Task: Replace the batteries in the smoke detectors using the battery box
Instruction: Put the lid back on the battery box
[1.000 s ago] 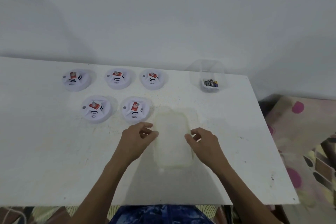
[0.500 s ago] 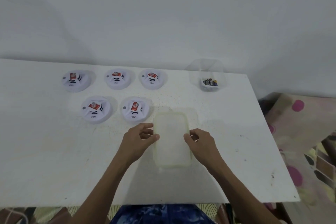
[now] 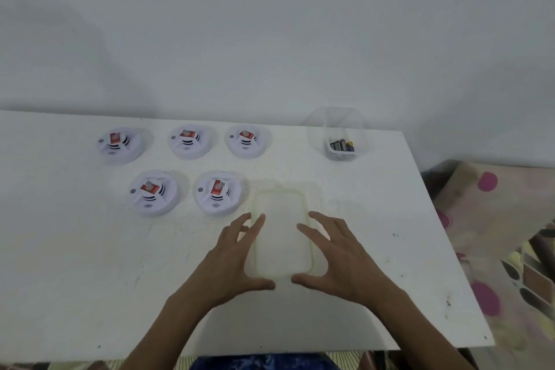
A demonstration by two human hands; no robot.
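We are working at the very start of the job, as we are judging it: all five smoke detectors [image 3: 218, 193] are lying on the desk [image 3: 90, 279], three in a back row and two in front, and each is showing a red-labelled block [image 3: 149, 188] on top, likely the cell to be swapped. None is looking opened or handled.

We are holding both hands flat and spread on either side of a translucent flat lid [image 3: 282, 237] lying on the desk just right of the front detectors. The left hand [image 3: 234, 261] is lying along its left edge with straight fingers, and the right hand [image 3: 339, 261] is mirroring it on the right. Neither is gripping anything, and whether the fingertips are actually touching the rim we cannot tell.

The battery box [image 3: 318, 141] is standing uncovered at the back right of the desk, well apart from the hands. It is clear-walled and is holding a small cluster of batteries [image 3: 341, 146] at its bottom; their count is too small to read. The lid itself is holding nothing.

Next, we are thinking, a hand is needing to reach either for that box or for the nearest front detector.
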